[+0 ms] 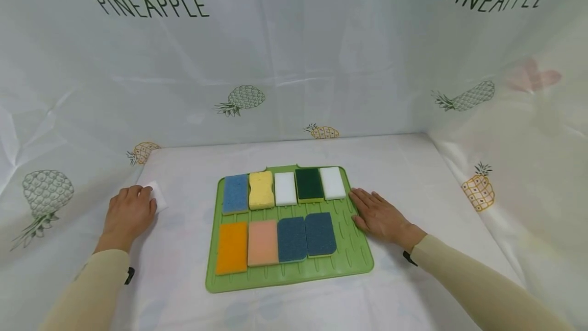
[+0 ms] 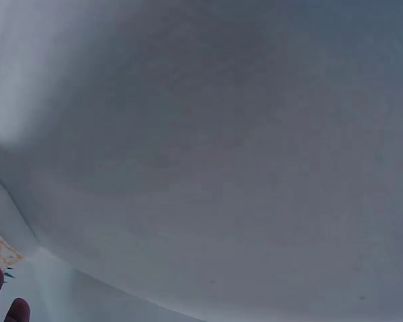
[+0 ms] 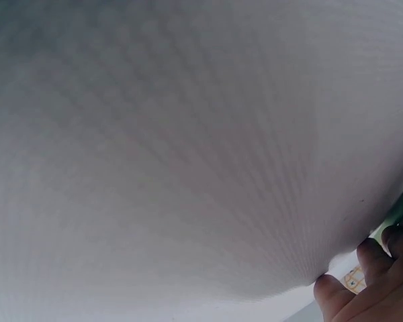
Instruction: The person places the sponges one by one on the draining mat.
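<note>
A green ribbed mat [image 1: 294,276] lies on the table with two rows of sponges. In its far row are a blue sponge [image 1: 236,194], a yellow sponge [image 1: 261,190], a white sponge [image 1: 286,189], a dark green scouring sponge [image 1: 310,184] and another white sponge [image 1: 333,183]. Nearer are an orange sponge [image 1: 231,247], a pink sponge [image 1: 263,242] and two dark blue sponges [image 1: 292,239]. My right hand [image 1: 381,217] rests palm down, fingertips at the mat's right edge. Over at the left, my left hand [image 1: 129,214] lies palm down beside a flat white piece [image 1: 157,196], partly covering it.
White cloth covers the table [image 1: 395,162]. A pineapple-print curtain [image 1: 358,55] stands behind it and continues along both sides, close to my left hand. Both wrist views are mostly filled by white cloth, with fingertips at the lower corners.
</note>
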A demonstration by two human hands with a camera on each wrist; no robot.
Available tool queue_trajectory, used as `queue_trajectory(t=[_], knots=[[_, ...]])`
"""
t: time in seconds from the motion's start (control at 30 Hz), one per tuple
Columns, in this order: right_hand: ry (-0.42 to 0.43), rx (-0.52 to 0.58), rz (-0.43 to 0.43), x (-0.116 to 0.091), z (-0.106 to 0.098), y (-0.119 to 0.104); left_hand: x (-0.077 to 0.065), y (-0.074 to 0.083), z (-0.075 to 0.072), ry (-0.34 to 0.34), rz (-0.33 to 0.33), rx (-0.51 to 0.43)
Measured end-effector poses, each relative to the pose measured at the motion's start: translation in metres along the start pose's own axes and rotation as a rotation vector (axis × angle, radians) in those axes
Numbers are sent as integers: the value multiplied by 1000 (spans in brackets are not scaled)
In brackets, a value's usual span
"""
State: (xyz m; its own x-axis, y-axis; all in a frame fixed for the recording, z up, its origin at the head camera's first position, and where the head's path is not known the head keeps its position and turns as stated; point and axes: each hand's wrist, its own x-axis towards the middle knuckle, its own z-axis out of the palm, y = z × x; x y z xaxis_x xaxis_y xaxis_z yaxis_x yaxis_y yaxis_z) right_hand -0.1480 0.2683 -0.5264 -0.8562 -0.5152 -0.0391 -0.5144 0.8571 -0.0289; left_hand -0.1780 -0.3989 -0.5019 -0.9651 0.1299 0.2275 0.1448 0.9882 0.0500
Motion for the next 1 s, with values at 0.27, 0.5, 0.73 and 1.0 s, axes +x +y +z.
queue_trajectory(t=[0.27, 0.5, 0.73, 1.0], knots=[[-5, -5, 4, 0, 1, 2, -2, -2, 2, -29, -43, -21], [4, 3, -2, 1, 1, 1, 0, -8, 0, -75, -106, -32], [18, -5, -10, 1, 1, 2, -4, -12, 2, -113, -113, -41], [8, 2, -1, 0, 1, 1, -5, -11, 1, -113, -99, -29]])
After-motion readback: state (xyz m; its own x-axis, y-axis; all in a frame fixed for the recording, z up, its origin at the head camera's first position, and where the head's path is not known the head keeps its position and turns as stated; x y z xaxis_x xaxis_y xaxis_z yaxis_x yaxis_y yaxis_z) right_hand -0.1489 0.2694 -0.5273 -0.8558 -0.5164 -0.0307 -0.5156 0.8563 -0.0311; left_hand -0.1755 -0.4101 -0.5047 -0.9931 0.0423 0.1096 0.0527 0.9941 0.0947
